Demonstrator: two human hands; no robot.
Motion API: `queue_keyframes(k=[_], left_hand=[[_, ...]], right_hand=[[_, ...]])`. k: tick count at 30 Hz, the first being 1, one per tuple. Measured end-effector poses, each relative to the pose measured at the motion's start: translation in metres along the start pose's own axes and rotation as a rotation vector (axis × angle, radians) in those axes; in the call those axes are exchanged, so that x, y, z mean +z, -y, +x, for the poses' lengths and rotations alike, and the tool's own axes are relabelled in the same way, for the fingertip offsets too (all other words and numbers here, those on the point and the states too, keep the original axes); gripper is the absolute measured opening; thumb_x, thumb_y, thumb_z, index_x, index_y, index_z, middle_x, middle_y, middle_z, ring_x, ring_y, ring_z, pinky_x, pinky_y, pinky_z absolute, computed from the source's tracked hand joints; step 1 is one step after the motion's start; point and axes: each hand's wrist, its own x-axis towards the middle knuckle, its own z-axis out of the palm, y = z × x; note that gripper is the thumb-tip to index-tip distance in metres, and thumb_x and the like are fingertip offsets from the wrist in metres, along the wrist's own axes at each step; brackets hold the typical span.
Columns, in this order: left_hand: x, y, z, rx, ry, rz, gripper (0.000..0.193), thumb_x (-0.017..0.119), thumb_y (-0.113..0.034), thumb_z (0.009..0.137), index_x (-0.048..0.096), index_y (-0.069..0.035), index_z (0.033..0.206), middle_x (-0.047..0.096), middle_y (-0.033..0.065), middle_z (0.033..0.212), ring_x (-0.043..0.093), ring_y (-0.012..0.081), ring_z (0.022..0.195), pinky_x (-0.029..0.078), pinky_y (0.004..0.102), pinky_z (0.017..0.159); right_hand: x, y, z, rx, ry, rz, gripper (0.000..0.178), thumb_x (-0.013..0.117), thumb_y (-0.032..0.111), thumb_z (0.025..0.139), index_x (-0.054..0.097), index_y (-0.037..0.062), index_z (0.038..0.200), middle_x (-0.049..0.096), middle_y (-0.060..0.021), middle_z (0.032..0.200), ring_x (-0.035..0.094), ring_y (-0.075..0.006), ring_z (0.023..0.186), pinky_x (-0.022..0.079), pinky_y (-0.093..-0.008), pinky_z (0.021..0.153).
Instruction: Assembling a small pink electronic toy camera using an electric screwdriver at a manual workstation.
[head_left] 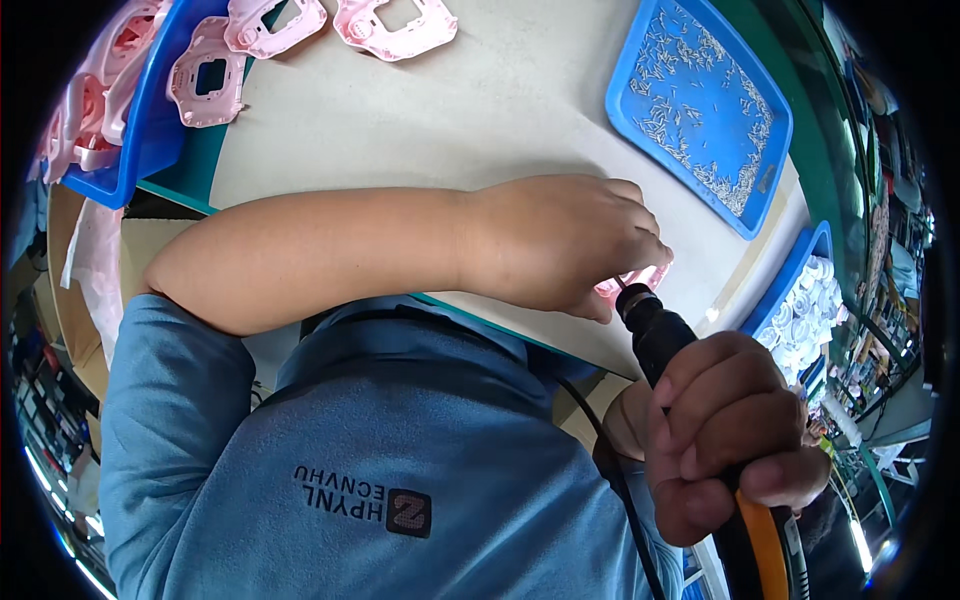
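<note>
My right hand [735, 435] is wrapped round a black and orange electric screwdriver [655, 330], with its cable trailing down beside it. The tool's thin bit points at a small pink plastic part [645, 280] near the table's front edge; whether the bit touches it I cannot tell. My left forearm crosses from the left, and my left hand [565, 245] curls over that pink part, its fingers closed at the edge. Most of the part is hidden beneath the hand.
At the far right lies a blue tray [625, 75] of small metal screws. A blue bin [770, 300] of white parts stands below it. Several pink plastic housings [395, 38] lie at the far left, beside a blue bin [125, 170] heaped with pink parts.
</note>
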Motion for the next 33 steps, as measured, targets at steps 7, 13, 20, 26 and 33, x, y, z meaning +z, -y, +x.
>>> queue_keyframes(k=[7, 13, 20, 26, 33], left_hand=[[-0.021, -0.002, -0.005, -0.076, 0.053, 0.058, 0.055, 0.076, -0.02, 0.071, 0.057, -0.002, 0.12, 0.063, 0.0131, 0.109, 0.056, 0.0274, 0.107, 0.044, 0.0362, 0.095], [-0.031, -0.01, -0.001, -0.327, 0.04, -0.83, 0.067, 0.072, -0.023, 0.081, 0.041, 0.002, 0.134, 0.06, 0.0145, 0.117, 0.053, 0.0192, 0.115, 0.041, 0.0305, 0.097], [-0.025, -0.004, -0.006, -0.327, -0.057, -0.879, 0.067, 0.072, -0.024, 0.084, 0.038, 0.0, 0.136, 0.059, 0.0117, 0.114, 0.054, 0.0176, 0.109, 0.044, 0.0293, 0.093], [-0.015, 0.004, -0.005, -0.335, 0.115, -0.478, 0.036, 0.069, -0.017, 0.085, 0.059, 0.0, 0.115, 0.063, 0.0079, 0.103, 0.06, 0.0162, 0.094, 0.05, 0.0295, 0.083], [-0.016, -0.001, -0.007, -0.281, 0.09, -0.364, 0.028, 0.065, -0.009, 0.085, 0.061, 0.0, 0.111, 0.063, 0.0106, 0.104, 0.061, 0.0186, 0.093, 0.051, 0.0302, 0.082]], right_hand=[[-0.028, 0.028, -0.005, -0.111, -0.106, 0.512, 0.065, 0.078, 0.034, 0.076, 0.048, 0.0085, 0.127, 0.057, -0.0015, 0.09, 0.055, -0.0159, 0.086, 0.046, -0.0367, 0.073], [-0.066, -0.011, 0.002, 0.434, 0.21, -0.211, 0.048, 0.077, 0.026, 0.072, 0.063, -0.0002, 0.11, 0.058, -0.0182, 0.115, 0.054, -0.0312, 0.109, 0.04, -0.0416, 0.094], [-0.119, -0.059, 0.034, 0.546, -0.312, -0.285, 0.038, 0.066, 0.017, 0.089, 0.056, -0.0052, 0.119, 0.064, -0.0079, 0.101, 0.06, -0.0151, 0.09, 0.047, -0.0255, 0.079], [-0.233, -0.156, 0.062, 0.749, -0.715, -0.33, 0.034, 0.062, 0.015, 0.091, 0.057, -0.0044, 0.119, 0.065, -0.008, 0.094, 0.059, -0.0099, 0.075, 0.05, -0.0208, 0.062], [-0.269, -0.111, 0.048, 0.607, -0.621, -0.724, 0.035, 0.064, 0.01, 0.087, 0.059, 0.0039, 0.121, 0.067, -0.0065, 0.104, 0.062, -0.0117, 0.083, 0.048, -0.0251, 0.071]])
